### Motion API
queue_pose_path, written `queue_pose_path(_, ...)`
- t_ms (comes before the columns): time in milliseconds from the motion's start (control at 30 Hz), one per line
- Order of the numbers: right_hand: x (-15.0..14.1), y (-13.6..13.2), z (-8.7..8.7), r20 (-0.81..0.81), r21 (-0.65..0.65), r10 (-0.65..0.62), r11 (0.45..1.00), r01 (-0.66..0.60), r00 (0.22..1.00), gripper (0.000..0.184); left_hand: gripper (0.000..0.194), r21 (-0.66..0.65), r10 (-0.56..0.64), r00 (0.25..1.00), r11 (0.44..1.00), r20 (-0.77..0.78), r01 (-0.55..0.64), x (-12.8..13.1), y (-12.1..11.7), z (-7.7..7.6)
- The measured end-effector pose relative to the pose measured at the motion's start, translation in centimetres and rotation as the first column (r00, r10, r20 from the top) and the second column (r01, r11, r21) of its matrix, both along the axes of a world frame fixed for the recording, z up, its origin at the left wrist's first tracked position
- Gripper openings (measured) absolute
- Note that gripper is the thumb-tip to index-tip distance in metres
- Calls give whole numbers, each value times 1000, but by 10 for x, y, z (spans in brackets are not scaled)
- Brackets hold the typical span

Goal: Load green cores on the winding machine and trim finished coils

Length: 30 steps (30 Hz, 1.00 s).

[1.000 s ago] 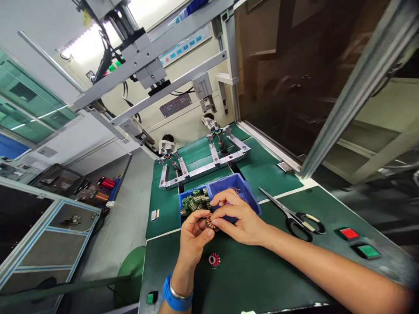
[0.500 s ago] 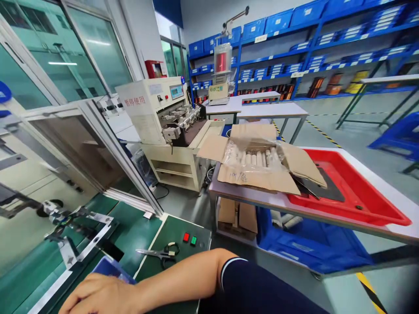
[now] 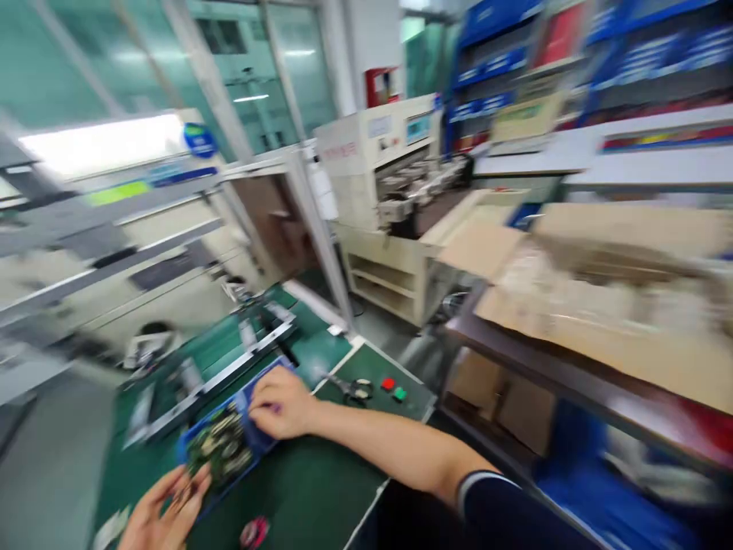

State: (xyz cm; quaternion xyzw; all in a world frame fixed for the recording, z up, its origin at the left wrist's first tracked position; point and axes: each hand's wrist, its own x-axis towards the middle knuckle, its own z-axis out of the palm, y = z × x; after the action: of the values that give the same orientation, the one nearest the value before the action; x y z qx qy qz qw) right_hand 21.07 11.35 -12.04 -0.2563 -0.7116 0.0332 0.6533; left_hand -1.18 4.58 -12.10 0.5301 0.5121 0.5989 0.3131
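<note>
While the view is smearing with motion blur, these lines are holding:

Bin: a blue bin (image 3: 240, 428) is sitting on the green bench (image 3: 309, 489), near left in the scene; its long axis is running from near left to far right.
Parts: small dark wound parts (image 3: 221, 447) are filling the bin's near-left compartment.
Right hand: the right hand (image 3: 280, 403) is resting on the bin's far-right end, fingers curled down into it; whether it is gripping anything cannot be told through the blur.
Left hand: the left hand (image 3: 163, 513) is hovering at the bin's near-left corner, fingers loosely spread, something small and dark seeming to lie at the fingertips; a grip cannot be told.
Key relation: the parts are lying between the two hands, the left one being nearer to them.
Red coil: a red coil (image 3: 255, 531) is lying on the bench, near of the bin, right of the left hand.
Others: scissors (image 3: 352, 389) and red and green buttons (image 3: 394, 388) are sitting right of the right hand.
Change: half a second ago the camera was facing the shelves and cardboard box, with only the right forearm showing; now it is swinging back left, bringing bin and left hand into view.
</note>
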Motion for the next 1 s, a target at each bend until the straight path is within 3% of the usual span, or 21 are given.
queue_pose_path(67, 7, -16, 2, -73, -22, 142, 989, -144, 987, 16, 59, -106, 26, 999, 994, -19, -28, -36, -35, -4)
queue_pose_path(133, 12, -23, 1, -95, -84, 289, 951, -297, 953, 15, 53, -103, 111, 979, 986, -169, -129, -61, -57, -14)
queue_pose_path(200, 12, -26, -3, -44, -176, 463, 869, -463, 885, 14, 42, -39, 166, 874, 978, -457, -206, -81, -69, -28)
queue_pose_path(300, 4, -38, -14, 107, -370, 690, 696, -616, 715, 4, 36, -46, 196, 810, 963, -553, -264, -96, -79, -44)
queue_pose_path(367, -4, -49, -24, 207, -501, 760, 623, -601, 616, 23, 40, -38, 206, 802, 961, -561, -273, -94, -84, -47)
queue_pose_path(433, -14, -58, -36, 336, -595, 759, 630, -499, 558, 55, 44, 10, 248, 782, 955, -571, -295, -85, -87, -42)
queue_pose_path(467, -20, -61, -41, 397, -615, 742, 652, -444, 541, 62, 43, 63, 296, 767, 946, -569, -318, -78, -88, -38)
queue_pose_path(567, -33, -66, -47, 473, -606, 703, 697, -383, 532, 43, 24, 237, 426, 763, 905, -486, -354, -54, -84, -23)
queue_pose_path(633, -34, -65, -43, 451, -594, 702, 697, -401, 552, 36, 16, 218, 335, 862, 938, -382, -268, -35, -75, -14)
queue_pose_path(700, -28, -62, -34, 377, -560, 686, 704, -436, 623, 31, 20, 77, 68, 971, 996, -230, -51, -13, -63, -7)
queue_pose_path(733, -23, -60, -28, 307, -521, 670, 713, -470, 676, 27, 25, 5, -95, 987, 995, -133, 96, -2, -55, -3)
queue_pose_path(800, -12, -53, -17, 135, -399, 621, 748, -531, 772, 21, 39, -77, -385, 919, 917, 80, 391, 18, -40, 4)
queue_pose_path(867, -1, -46, -9, 13, -289, 571, 788, -544, 821, 24, 48, -80, -548, 800, 811, 245, 580, 36, -25, 10)
queue_pose_path(933, 7, -40, -3, -21, -268, 535, 811, -520, 845, 29, 49, -49, -577, 742, 777, 342, 627, 49, -13, 13)
queue_pose_path(1000, 11, -36, 0, -67, -309, 530, 795, -522, 846, 32, 47, -39, -543, 742, 796, 393, 604, 55, -5, 11)
